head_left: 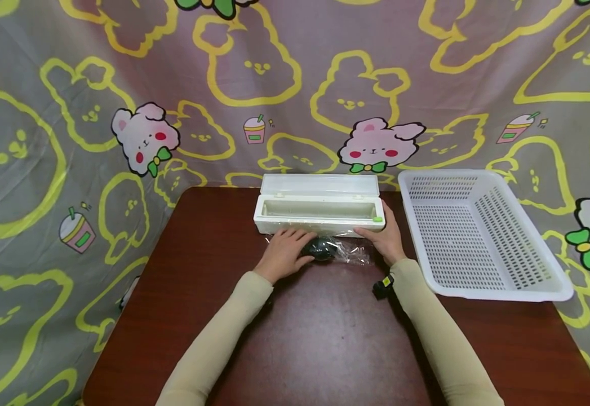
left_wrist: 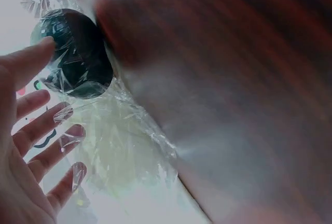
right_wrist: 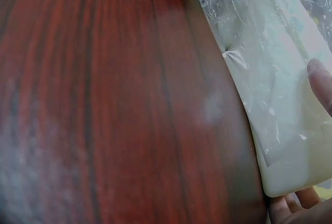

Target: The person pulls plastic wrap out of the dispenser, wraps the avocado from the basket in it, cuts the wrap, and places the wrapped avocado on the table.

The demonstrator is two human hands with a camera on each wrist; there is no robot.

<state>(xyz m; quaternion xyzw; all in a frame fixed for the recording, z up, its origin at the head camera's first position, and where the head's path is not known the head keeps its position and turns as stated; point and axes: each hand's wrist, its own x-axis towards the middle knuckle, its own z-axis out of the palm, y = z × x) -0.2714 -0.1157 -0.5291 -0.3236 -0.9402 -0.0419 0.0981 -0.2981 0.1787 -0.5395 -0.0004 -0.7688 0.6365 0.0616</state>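
Observation:
A white cling film dispenser stands with its lid raised on the brown table. In front of it lies a dark green, glossy round item, covered by clear cling film that spreads to the right. My left hand is at its left side; in the left wrist view the thumb touches it, while the other fingers extend loosely against the film. My right hand grips the dispenser's right end, its thumb on the film-covered front and the other fingers around the end, as the right wrist view shows.
To the right of the dispenser sits a white perforated plastic basket. A patterned curtain hangs behind the table and along its sides. A small black device is at the right wrist.

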